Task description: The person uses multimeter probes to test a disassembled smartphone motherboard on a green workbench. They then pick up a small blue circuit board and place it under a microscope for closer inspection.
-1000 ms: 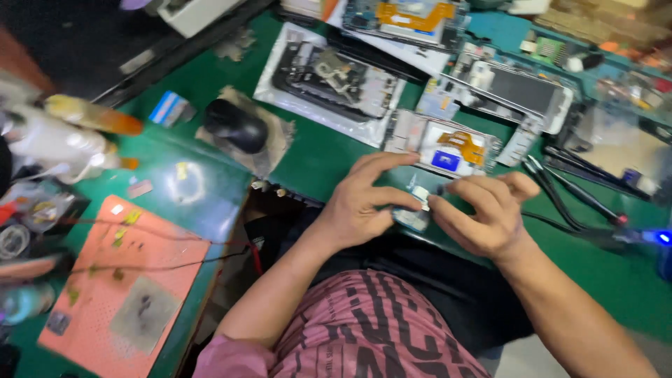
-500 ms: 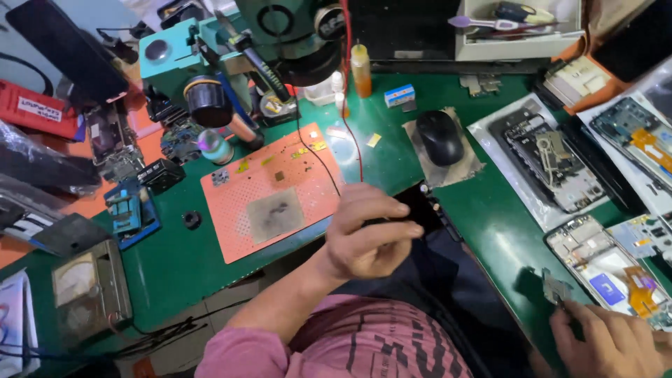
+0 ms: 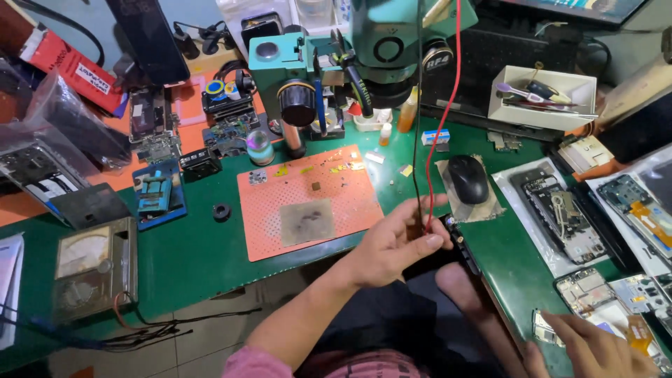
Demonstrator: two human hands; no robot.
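Observation:
My left hand [image 3: 392, 245] is raised over the front edge of the green table [image 3: 196, 252]. Its thumb and fingers pinch a red and a black wire [image 3: 428, 189] that hang down from above. Just under that hand lies a dark phone [image 3: 462, 245] at the table's edge. My right hand [image 3: 595, 346] is at the bottom right, partly cut off by the frame. Its fingers are stretched out flat, with the tips on a small circuit board [image 3: 544, 327].
An orange perforated mat [image 3: 308, 199] lies in the middle, with a teal microscope [image 3: 378, 42] behind it. A black mouse [image 3: 467, 178], opened phones in clear bags [image 3: 560, 213] and a white tool tray [image 3: 539, 98] are to the right. An analog meter [image 3: 94, 266] sits front left.
My left hand left the small board it held together with the right, rose and took hold of the hanging wires. The view swung left toward the microscope. My right hand stays at the lower right.

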